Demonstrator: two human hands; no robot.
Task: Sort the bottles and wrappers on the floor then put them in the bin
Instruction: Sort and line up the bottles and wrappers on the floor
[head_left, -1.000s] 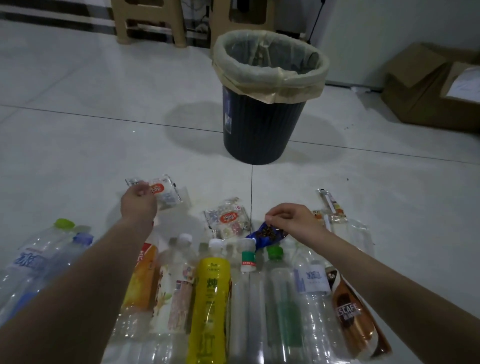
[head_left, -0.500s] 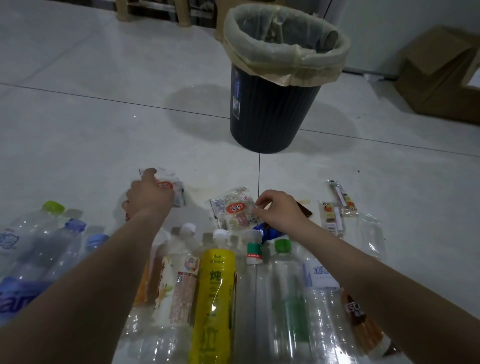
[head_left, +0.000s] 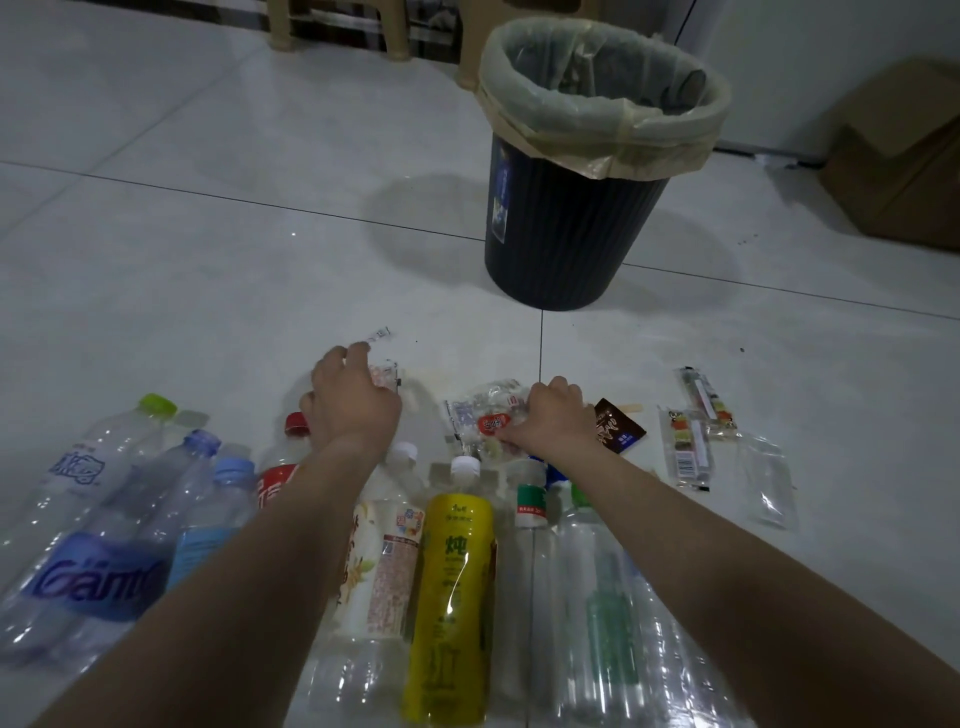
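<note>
Shift: right hand (head_left: 556, 415) gone from the small blue wrapper (head_left: 553, 470) to the crinkled clear plastic wrapper with a red oval logo (head_left: 480, 421) — blue one now by the wrist.
Hands: left hand (head_left: 353, 405) curled round a second clear red-printed wrapper (head_left: 384, 375); right hand curled onto the central wrapper's edge.
Bottles: row of plastic bottles (head_left: 384, 571) lying on the pale tiled floor (head_left: 260, 286), nearest the camera.
Bin: dark ribbed plastic bin with a beige liner (head_left: 561, 234) — upright, well beyond the wrappers.
</note>
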